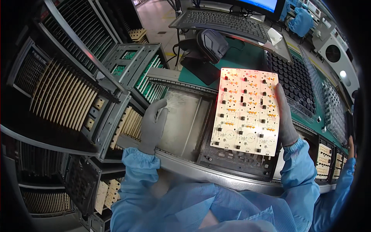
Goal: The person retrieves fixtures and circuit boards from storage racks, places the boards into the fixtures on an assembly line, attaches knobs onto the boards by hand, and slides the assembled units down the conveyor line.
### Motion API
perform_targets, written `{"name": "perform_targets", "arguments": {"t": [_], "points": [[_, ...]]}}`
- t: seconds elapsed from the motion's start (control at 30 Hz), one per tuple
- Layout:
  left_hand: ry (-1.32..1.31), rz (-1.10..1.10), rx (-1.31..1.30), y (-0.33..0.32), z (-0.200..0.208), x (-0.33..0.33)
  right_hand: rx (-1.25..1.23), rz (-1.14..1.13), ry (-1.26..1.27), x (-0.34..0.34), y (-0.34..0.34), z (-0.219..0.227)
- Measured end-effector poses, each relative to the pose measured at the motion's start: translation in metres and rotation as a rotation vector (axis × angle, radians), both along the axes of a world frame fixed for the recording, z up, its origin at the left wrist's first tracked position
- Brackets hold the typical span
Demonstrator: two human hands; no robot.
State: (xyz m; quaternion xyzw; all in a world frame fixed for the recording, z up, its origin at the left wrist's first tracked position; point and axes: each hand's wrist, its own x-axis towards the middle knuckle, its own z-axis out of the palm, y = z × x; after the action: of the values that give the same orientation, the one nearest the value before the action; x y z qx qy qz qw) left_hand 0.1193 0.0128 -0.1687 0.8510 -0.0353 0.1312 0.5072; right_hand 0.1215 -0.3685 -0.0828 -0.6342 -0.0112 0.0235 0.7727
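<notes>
My right hand point(285, 120), in a grey glove, grips a cream circuit board point(247, 110) by its right edge. The board is tilted up and carries rows of small black parts and orange marks. Red light falls on its upper part, on the side toward a black scanner point(212, 44). Beneath the board lies a dark fixture tray point(232, 160) on the conveyor, partly hidden by it. My left hand point(154, 121), also gloved, hovers at the left end of the conveyor with nothing in it. Its fingers are loosely bent, with a gap beside the thumb.
At left, metal racks hold several cream boards point(63, 96) and green boards point(152, 87). A keyboard point(224, 23) sits on a stand behind the scanner. Trays of black round parts point(291, 83) rest on the green mat. Another person's sleeve point(344, 178) shows at far right, beside more boards point(323, 160).
</notes>
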Motion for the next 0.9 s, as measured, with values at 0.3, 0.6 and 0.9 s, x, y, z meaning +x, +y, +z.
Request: {"name": "perform_targets", "arguments": {"t": [0.3,0.6,0.9], "points": [[0.007,-0.005,-0.090,-0.006,0.010,0.000,-0.346,-0.078,-0.078,0.005,-0.010,0.006],[0.046,-0.014,-0.106,-0.007,0.013,-0.002,-0.042,0.002,0.045,0.007,-0.011,0.010],[0.045,-0.019,-0.124,-0.007,0.012,-0.002,-0.314,0.023,-0.226,0.016,-0.012,0.002]]}}
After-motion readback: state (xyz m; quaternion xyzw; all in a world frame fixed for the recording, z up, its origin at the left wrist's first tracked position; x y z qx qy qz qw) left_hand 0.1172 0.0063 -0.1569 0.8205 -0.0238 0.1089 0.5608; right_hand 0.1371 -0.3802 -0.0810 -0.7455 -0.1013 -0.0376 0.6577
